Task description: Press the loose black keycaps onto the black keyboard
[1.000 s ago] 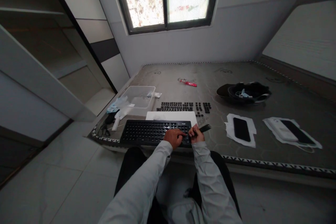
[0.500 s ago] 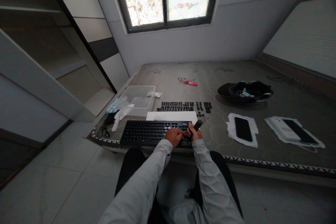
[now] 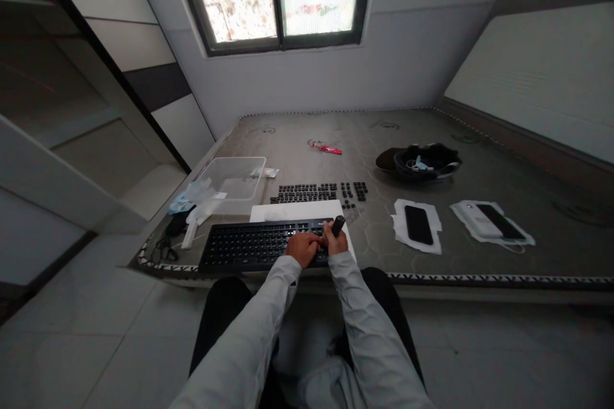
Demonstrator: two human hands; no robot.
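Toward the right, an upturned dark cap point(image 3: 387, 161) – with a pale blue bundle point(image 3: 420, 164) inside – lies beyond a black phone point(image 3: 418, 225) on a white sheet point(image 3: 435, 222). A small red item point(image 3: 328, 149) rests farther back, below a dark-framed window point(image 3: 278, 0); a wardrobe point(image 3: 158, 86) with open shelves stands at left.

The grey mattress point(image 3: 283, 137) carries a clear tub point(image 3: 241, 176), left; at centre, keycaps point(image 3: 307, 193), a keyboard point(image 3: 247, 246) overlapping a white panel point(image 3: 273, 211) and a red item point(image 3: 329, 149), perhaps a tool; right, a cap point(image 3: 387, 162) and white sheets point(image 3: 400, 225).
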